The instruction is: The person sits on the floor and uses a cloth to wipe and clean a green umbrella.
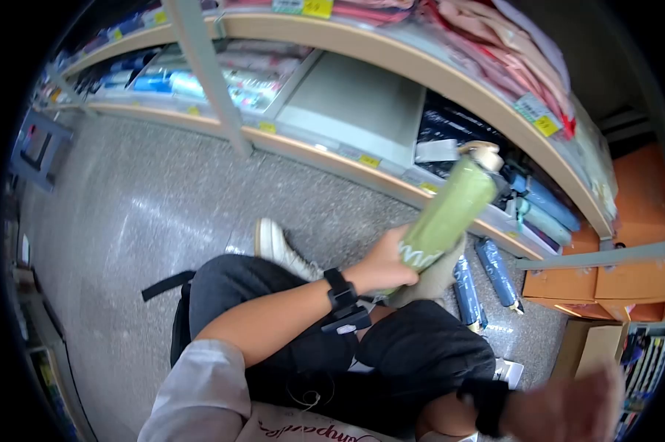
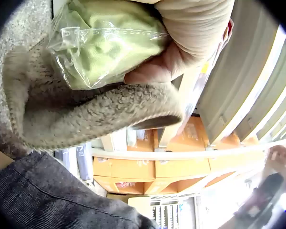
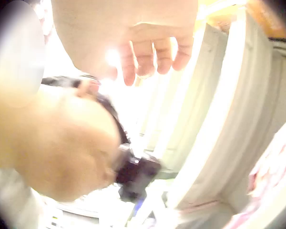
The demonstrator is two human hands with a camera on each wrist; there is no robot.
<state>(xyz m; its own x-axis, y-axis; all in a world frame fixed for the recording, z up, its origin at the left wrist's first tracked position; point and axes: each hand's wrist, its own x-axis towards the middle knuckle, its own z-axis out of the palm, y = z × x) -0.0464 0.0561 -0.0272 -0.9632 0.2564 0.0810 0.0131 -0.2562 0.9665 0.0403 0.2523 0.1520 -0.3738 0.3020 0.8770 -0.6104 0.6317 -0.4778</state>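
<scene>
My left hand (image 1: pixel 382 264) grips the lower end of a green folding umbrella (image 1: pixel 454 202) in a clear plastic sleeve. Its pale handle points up toward the low shelf. The left wrist view shows the thumb along the wrapped green fabric (image 2: pixel 109 47), with a fuzzy grey-brown shoe (image 2: pixel 100 117) just beneath. My right hand (image 1: pixel 568 405) is raised at the lower right, blurred and away from the shelf. Seen from the right wrist, the right hand (image 3: pixel 133 28) has loosely extended fingers and nothing held, near the person's head and head-worn camera (image 3: pixel 138 176).
Two blue wrapped umbrellas (image 1: pixel 498 272) lie on the speckled floor (image 1: pixel 148 214) by the shelf. The low shelf has a grey bin (image 1: pixel 354 103), with more wrapped umbrellas (image 1: pixel 546 206) to its right. Orange boxes (image 1: pixel 568 272) and an open cardboard box (image 1: pixel 586 346) stand at the right.
</scene>
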